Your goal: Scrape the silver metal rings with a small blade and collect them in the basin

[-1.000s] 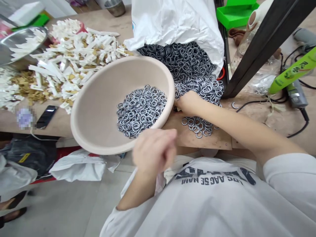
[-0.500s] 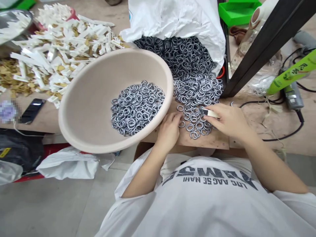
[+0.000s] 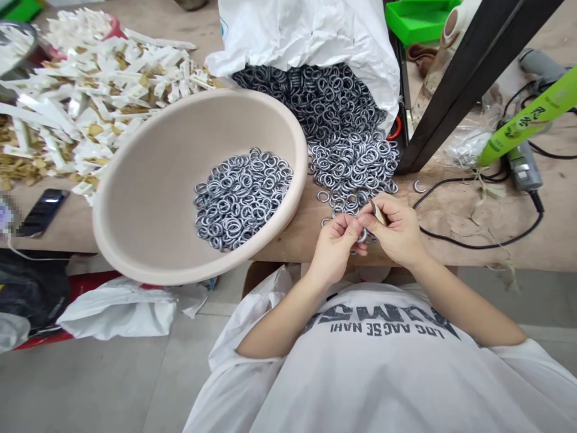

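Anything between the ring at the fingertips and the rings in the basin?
Yes: the left hand is on that side of the ring, and beyond it rises the right-hand rim of the basin. Nothing else visible rises between them.

The rings (image 3: 246,198) look like metal, smooth with a soft shine. The basin (image 3: 148,174) is plastic, smooth and matt. The bag (image 3: 311,36) is creased plastic with a dull sheen, and the film (image 3: 464,144) is clear, crumpled and glossy. The desk (image 3: 293,246) looks like wood board, matt and stained. The post (image 3: 471,78) seems to be metal, fairly smooth. The tray (image 3: 424,24) is smooth plastic. The phone (image 3: 45,210) has a glossy face. The strips (image 3: 101,102) are smooth, some shiny; the scraps (image 3: 18,171) look dull and rough. The shirt (image 3: 374,373) is soft, matt cloth. The floor (image 3: 112,385) is smooth tile, faintly glossy.
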Demonstrator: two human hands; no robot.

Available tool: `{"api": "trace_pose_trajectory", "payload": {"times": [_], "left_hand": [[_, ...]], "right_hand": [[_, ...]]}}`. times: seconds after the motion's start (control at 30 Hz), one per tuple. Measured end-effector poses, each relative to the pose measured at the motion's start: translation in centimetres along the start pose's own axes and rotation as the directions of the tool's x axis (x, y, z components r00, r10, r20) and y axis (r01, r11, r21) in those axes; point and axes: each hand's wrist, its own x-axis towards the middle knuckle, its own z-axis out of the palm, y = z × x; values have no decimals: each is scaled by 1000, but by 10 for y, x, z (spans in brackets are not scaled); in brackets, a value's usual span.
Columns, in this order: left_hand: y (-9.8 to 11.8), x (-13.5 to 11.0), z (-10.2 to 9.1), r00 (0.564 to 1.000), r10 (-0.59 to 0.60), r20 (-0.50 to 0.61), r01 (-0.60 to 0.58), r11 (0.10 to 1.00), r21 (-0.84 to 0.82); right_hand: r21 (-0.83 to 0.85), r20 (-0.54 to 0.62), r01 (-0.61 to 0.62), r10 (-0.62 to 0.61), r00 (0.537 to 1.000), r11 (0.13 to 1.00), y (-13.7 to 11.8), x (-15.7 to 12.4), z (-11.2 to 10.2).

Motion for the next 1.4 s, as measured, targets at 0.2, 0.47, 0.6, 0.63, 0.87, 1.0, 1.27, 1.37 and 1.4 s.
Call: {"api": "trace_pose_trajectory", "payload": {"times": [0.2, 0.47, 0.6, 0.63, 0.87, 1.0, 1.27, 1.37, 1.4], "left_hand": [[-1, -3, 4, 1000, 1, -27, -2, 1000, -19], [8, -8, 14, 1000, 11, -16, -12, 995, -97], [11, -9, 16, 996, 33, -85, -42, 993, -110], [11, -8, 16, 995, 34, -97, -44, 993, -108], [2, -11, 16, 998, 29, -51, -33, 996, -82], [-2, -21, 8, 991, 42, 131, -47, 998, 41], [4, -17, -31, 985, 146, -97, -129, 978, 163], [1, -18, -32, 978, 179, -106, -164, 976, 143], [1, -19, -32, 975, 195, -102, -179, 972, 151]], "right_hand": [[20, 45, 40, -40, 998, 999, -3, -5, 1], [-116, 106, -42, 55, 993, 992, -8, -4, -11], [-349, 286, 164, -62, 956, 922, -20, -14, -16], [-378, 304, 192, -74, 950, 906, -22, -16, -16], [-421, 302, 159, -27, 953, 893, -17, -13, -16], [-469, 65, -94, 141, 988, 878, 2, 1, -27], [-314, 241, 47, 32, 970, 948, -6, 5, 1], [-128, 292, 19, 19, 956, 992, -12, 0, 19], [-60, 297, -15, 32, 954, 998, -12, 0, 23]]}}
